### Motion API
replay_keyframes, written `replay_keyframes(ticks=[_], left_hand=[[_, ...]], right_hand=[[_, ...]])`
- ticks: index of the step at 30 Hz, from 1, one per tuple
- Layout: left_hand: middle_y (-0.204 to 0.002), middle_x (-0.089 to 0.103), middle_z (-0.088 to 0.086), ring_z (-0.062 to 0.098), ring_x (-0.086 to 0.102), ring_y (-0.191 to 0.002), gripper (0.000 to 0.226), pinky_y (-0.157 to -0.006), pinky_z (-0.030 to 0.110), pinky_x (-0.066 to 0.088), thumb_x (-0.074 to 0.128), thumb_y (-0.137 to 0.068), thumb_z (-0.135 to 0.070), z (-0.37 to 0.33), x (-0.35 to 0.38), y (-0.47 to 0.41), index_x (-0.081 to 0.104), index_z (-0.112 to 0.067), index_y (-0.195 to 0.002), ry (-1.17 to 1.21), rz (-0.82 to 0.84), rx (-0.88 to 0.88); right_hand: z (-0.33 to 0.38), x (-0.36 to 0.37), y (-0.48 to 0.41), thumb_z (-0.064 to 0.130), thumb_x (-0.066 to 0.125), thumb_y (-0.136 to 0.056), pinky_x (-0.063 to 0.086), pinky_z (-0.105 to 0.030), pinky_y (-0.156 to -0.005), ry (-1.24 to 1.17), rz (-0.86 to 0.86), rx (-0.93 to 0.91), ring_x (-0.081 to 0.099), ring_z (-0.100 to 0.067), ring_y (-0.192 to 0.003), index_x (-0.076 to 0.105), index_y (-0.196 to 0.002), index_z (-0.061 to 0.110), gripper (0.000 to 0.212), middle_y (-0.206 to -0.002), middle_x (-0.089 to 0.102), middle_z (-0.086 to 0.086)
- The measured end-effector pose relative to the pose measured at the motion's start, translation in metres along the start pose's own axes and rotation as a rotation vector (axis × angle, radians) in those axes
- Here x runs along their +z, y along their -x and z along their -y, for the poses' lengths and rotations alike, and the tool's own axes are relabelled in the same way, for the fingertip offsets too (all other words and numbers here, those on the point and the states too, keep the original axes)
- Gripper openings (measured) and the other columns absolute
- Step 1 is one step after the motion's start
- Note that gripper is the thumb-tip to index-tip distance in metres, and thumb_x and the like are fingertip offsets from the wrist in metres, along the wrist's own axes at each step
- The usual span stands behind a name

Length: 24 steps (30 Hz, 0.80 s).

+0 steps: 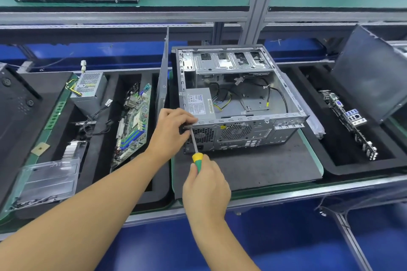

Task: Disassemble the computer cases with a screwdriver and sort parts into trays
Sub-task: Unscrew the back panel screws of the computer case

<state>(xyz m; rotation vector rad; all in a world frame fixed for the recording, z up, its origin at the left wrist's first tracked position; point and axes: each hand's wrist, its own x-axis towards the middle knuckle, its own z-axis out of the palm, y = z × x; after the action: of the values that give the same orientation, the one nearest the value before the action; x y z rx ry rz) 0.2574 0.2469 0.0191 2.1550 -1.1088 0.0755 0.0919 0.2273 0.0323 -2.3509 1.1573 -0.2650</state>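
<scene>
Holding a screwdriver (196,156) to the rear corner of an open computer case (242,103).

From the head view, the case lies on its side on a dark mat (253,167) in the middle of the counter (286,194), its open side facing up and a power supply (199,103) still inside. The right hand (206,185) has a closed grip around the yellow and green handle, with the tip at the upper left corner of the rear panel. The left hand (174,130) curls its fingers over the case's top edge just beside the tip. The left tray (154,193) holds another power supply (88,90) and a circuit board (134,125); the right tray (352,169) holds a board (350,125).
</scene>
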Motion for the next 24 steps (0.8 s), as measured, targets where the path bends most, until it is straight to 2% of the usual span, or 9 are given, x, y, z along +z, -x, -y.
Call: replay_keyframes(ticks=[2,5,7,10,14,17,19,22,24], left_hand=[[-0.106,0.063,-0.018,0.002,0.032,-0.103,0.036,-0.092,-0.001,0.025,0.073,-0.081,0.002,0.002,0.000,0.000,0.074,-0.018,-0.110,-0.002,-0.017,0.004],[-0.108,0.065,-0.013,0.004,0.033,-0.106,0.039,-0.095,0.001,0.024,0.072,-0.080,0.002,0.003,0.002,0.002,0.072,-0.017,-0.114,-0.024,-0.034,0.006],[-0.112,0.064,-0.011,0.006,0.034,-0.109,0.043,-0.099,0.003,0.021,0.071,-0.081,0.001,0.003,0.001,0.005,0.071,-0.018,-0.118,-0.025,-0.015,0.016],[-0.123,0.061,-0.011,0.014,0.035,-0.121,0.050,-0.107,0.013,0.018,0.073,-0.082,-0.001,0.010,-0.004,0.007,0.066,-0.020,-0.127,-0.009,0.067,0.053],[-0.130,0.057,-0.013,0.019,0.045,-0.119,0.057,-0.106,0.026,0.031,0.075,-0.081,-0.007,0.012,-0.009,0.007,0.061,-0.025,-0.133,-0.013,0.151,0.051],[-0.132,0.053,-0.015,0.021,0.047,-0.112,0.060,-0.102,0.025,0.032,0.072,-0.082,-0.003,0.012,-0.008,0.008,0.059,-0.026,-0.136,0.031,0.174,0.018],[-0.132,0.051,-0.017,0.021,0.045,-0.110,0.061,-0.099,0.023,0.030,0.069,-0.083,0.000,0.013,-0.007,0.010,0.058,-0.026,-0.137,0.045,0.177,0.006],[-0.131,0.051,-0.018,0.021,0.043,-0.109,0.061,-0.098,0.022,0.029,0.068,-0.084,0.001,0.014,-0.007,0.010,0.057,-0.027,-0.137,0.054,0.181,0.010],[-0.131,0.050,-0.018,0.019,0.042,-0.109,0.062,-0.098,0.022,0.028,0.069,-0.084,-0.001,0.015,-0.008,0.009,0.056,-0.028,-0.138,0.064,0.191,0.022]], right_hand=[[0.000,0.000,-0.002,0.040,0.038,-0.106,0.036,-0.030,-0.065,0.181,-0.029,-0.060,0.057,-0.014,-0.106,0.043,-0.141,0.028,0.038,-0.115,0.055,0.009],[0.000,-0.004,-0.005,0.041,0.047,-0.103,0.039,-0.031,-0.066,0.090,-0.016,-0.010,0.059,-0.016,-0.102,0.048,-0.130,0.029,0.029,-0.111,0.057,0.010],[0.005,-0.001,-0.006,0.039,0.052,-0.101,0.050,-0.034,-0.070,-0.265,0.127,0.139,0.065,-0.019,-0.089,0.054,-0.117,0.024,0.022,-0.101,0.061,0.005],[0.017,-0.003,-0.010,0.035,0.051,-0.099,0.049,-0.031,-0.050,-0.953,0.417,0.544,0.056,-0.018,-0.049,0.062,-0.102,0.009,0.029,-0.074,0.060,-0.007],[0.008,-0.008,-0.011,0.024,0.047,-0.103,0.046,-0.031,-0.047,-1.308,0.596,0.665,0.052,-0.018,-0.051,0.071,-0.095,-0.006,0.039,-0.077,0.055,-0.011],[-0.002,-0.005,-0.007,0.023,0.058,-0.101,0.048,-0.030,-0.050,-1.265,0.500,0.551,0.055,-0.017,-0.056,0.072,-0.093,-0.003,0.030,-0.083,0.059,-0.010],[-0.003,0.001,-0.007,0.022,0.063,-0.097,0.053,-0.030,-0.053,-1.008,0.341,0.431,0.057,-0.018,-0.063,0.066,-0.093,-0.001,0.024,-0.087,0.058,-0.006],[0.004,0.013,-0.004,0.026,0.064,-0.092,0.058,-0.048,-0.072,-0.590,0.166,0.233,0.067,-0.026,-0.079,0.046,-0.084,0.013,0.024,-0.097,0.053,-0.005],[0.007,0.016,-0.004,0.027,0.065,-0.092,0.058,-0.043,-0.063,-0.604,0.210,0.240,0.066,-0.024,-0.070,0.041,-0.082,0.016,0.028,-0.096,0.055,-0.008]])
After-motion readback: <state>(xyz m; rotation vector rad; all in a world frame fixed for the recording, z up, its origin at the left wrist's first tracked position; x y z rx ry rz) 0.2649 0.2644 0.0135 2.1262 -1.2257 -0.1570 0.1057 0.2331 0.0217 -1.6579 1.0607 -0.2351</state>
